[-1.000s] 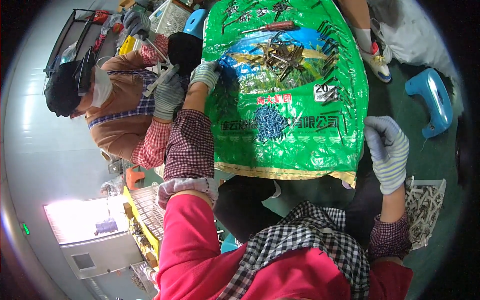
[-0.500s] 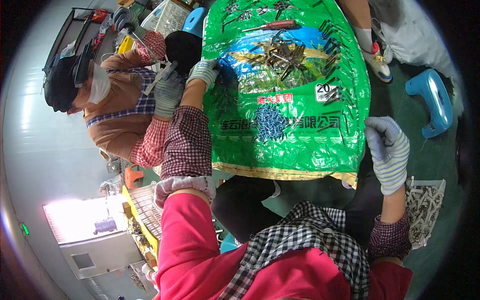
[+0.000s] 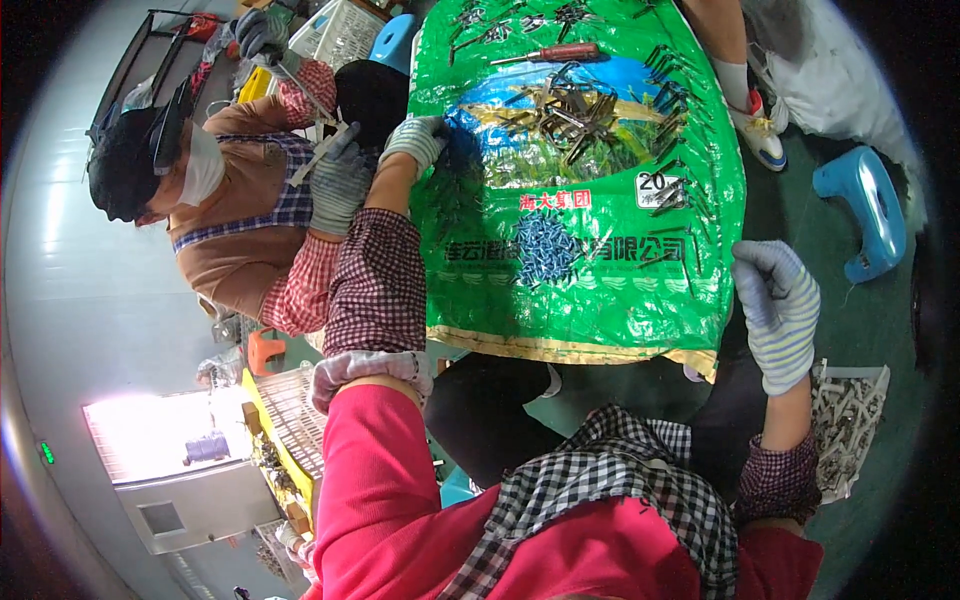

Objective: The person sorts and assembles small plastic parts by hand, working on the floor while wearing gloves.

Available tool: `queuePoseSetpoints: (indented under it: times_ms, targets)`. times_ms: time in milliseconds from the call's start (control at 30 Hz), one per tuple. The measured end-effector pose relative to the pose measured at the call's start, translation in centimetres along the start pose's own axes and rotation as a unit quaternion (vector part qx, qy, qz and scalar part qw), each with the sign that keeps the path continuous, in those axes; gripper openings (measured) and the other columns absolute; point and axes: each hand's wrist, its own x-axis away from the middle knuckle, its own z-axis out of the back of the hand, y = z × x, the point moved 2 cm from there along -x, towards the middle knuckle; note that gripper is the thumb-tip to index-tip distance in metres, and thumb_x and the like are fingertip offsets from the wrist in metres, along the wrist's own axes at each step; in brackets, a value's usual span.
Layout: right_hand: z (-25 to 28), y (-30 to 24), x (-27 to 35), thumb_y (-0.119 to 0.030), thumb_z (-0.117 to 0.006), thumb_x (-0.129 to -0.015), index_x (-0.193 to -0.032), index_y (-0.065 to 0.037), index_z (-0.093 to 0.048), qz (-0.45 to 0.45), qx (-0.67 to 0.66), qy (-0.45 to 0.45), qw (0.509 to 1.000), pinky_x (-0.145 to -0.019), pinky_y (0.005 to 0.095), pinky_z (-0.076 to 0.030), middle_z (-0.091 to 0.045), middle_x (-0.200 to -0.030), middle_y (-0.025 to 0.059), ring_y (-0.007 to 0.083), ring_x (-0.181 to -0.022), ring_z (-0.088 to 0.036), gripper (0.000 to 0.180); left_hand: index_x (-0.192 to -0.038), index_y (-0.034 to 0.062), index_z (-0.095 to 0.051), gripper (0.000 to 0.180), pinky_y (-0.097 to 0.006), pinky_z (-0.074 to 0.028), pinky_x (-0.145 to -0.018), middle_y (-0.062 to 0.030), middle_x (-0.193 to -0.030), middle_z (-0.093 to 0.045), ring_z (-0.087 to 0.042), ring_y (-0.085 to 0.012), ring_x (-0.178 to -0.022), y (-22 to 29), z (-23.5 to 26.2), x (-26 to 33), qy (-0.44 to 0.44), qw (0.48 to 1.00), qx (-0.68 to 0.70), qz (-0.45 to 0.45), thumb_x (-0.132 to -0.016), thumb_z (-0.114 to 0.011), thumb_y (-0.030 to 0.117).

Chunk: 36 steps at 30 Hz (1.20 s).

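A big green woven sack (image 3: 600, 290) lies spread flat in front of me. On it are a heap of thin metal pieces (image 3: 570, 110), a screwdriver with a reddish handle (image 3: 560, 52) and more loose metal pieces (image 3: 668, 190) near its right side. My left hand (image 3: 412, 140), in a striped knit glove, curls over the sack's left edge. My right hand (image 3: 778, 312), gloved the same way, sits with its fingers curled against the sack's lower right edge. Whether it grips the sack is hidden.
A masked person in a brown vest sits close on my left, one gloved hand (image 3: 340, 180) by my left hand and the other raised (image 3: 255, 35). A blue stool (image 3: 865, 210) stands right. A white tray of pale metal parts (image 3: 850, 420) lies beside my right arm. Someone's shoe (image 3: 760, 130) touches the sack's far right.
The person on my left has shifted the raised hand slightly up and leftward. My own hands and the sack stay where they were.
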Motion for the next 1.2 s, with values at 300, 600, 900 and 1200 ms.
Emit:
queuePoseSetpoints:
  times_ms: [300,600,900,1200]
  targets:
    - [-0.3,-0.2,-0.1,-0.012,-0.061,-0.082,-0.089,0.001,-0.061,0.007,0.001,-0.003,1.000,-0.062,0.0219,-0.042,-0.056,-0.079,0.0038,0.0088,-0.069,-0.052,0.014,-0.101,0.0112,-0.062,0.031,-0.038,-0.048,-0.081,-0.0162,-0.099,-0.062,-0.059,-0.0312,-0.094,-1.1,-0.6,-0.4,0.006,1.000,0.021,0.020,-0.071,-0.067,0.017]
    - [-0.4,-0.1,-0.1,-0.010,-0.061,-0.082,-0.088,0.001,-0.061,-0.002,0.008,-0.003,1.000,-0.062,0.0219,-0.042,-0.056,-0.078,0.0039,0.0086,-0.068,-0.052,0.012,-0.106,0.0136,-0.060,0.037,-0.038,-0.047,-0.084,-0.0149,-0.106,-0.060,-0.057,-0.0311,-0.099,-0.4,-0.7,-0.2,-0.018,0.999,-0.022,0.044,-0.071,-0.067,0.022]
    - [-0.4,0.2,-0.2,-0.011,-0.061,-0.082,-0.088,0.000,-0.061,0.018,0.012,-0.001,1.000,-0.062,0.0217,-0.042,-0.056,-0.078,0.0033,0.0084,-0.068,-0.052,0.013,-0.099,0.0141,-0.065,0.026,-0.037,-0.048,-0.080,-0.0132,-0.095,-0.064,-0.060,-0.0299,-0.090,0.0,-0.9,0.0,0.026,0.999,-0.011,0.044,-0.075,-0.063,0.025]
    - [-0.2,0.6,0.0,-0.011,-0.060,-0.084,-0.092,0.000,-0.061,-0.011,-0.020,-0.011,1.000,-0.059,0.0197,-0.040,-0.055,-0.077,0.0001,0.0050,-0.066,-0.049,0.013,-0.105,0.0096,-0.059,0.031,-0.040,-0.045,-0.087,-0.0156,-0.109,-0.057,-0.056,-0.0321,-0.100,-0.1,-0.2,2.3,0.127,0.990,0.043,0.039,-0.077,-0.059,0.024]
